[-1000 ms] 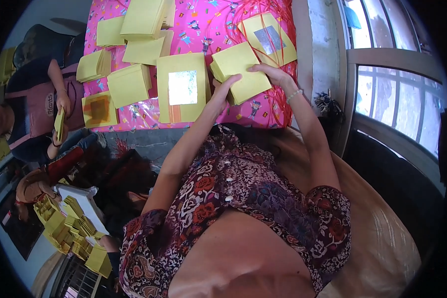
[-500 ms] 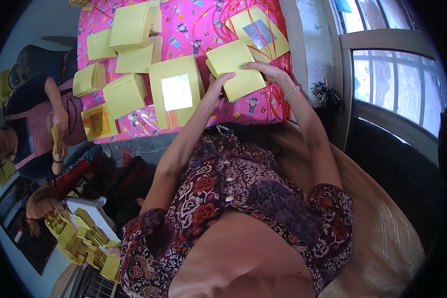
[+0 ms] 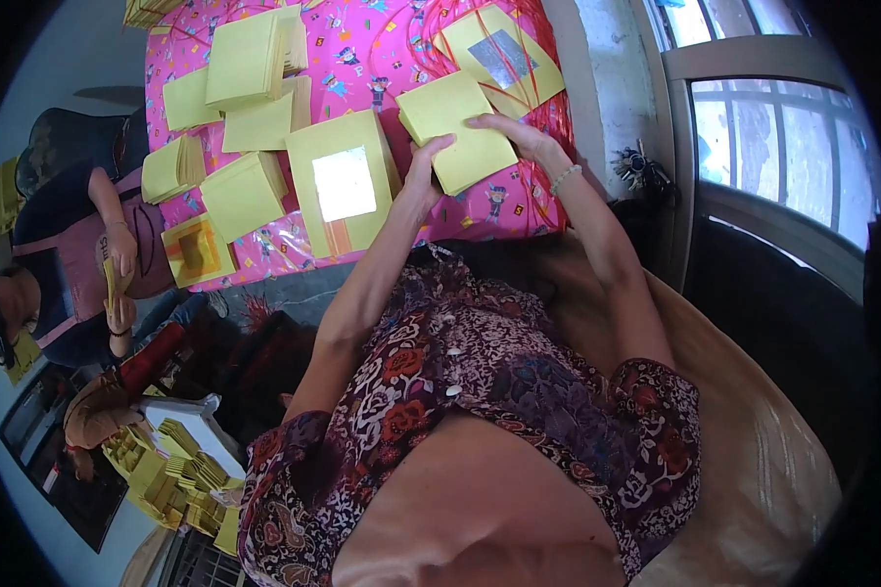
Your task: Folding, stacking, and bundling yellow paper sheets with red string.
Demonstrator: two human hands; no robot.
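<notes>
Both my hands hold one stack of yellow paper sheets (image 3: 457, 135) over a pink patterned cloth (image 3: 382, 68). My left hand (image 3: 423, 176) grips its near left edge, thumb up along the side. My right hand (image 3: 517, 135) lies on its right side with fingers spread over the top. Just left of the stack lies a yellow sheet with a silver foil square (image 3: 345, 183). Behind it sits a yellow sheet with a grey square under red strings (image 3: 500, 56).
Several more yellow stacks (image 3: 250, 59) cover the cloth's left half. Another person (image 3: 88, 264) sits at the left holding yellow sheets. A white tray of yellow folded papers (image 3: 181, 465) is at lower left. A window (image 3: 783, 147) is on the right.
The view has shifted so the cloth and stacks sit slightly lower and nearer. My hands still grip the same yellow stack, its corner turned a little.
</notes>
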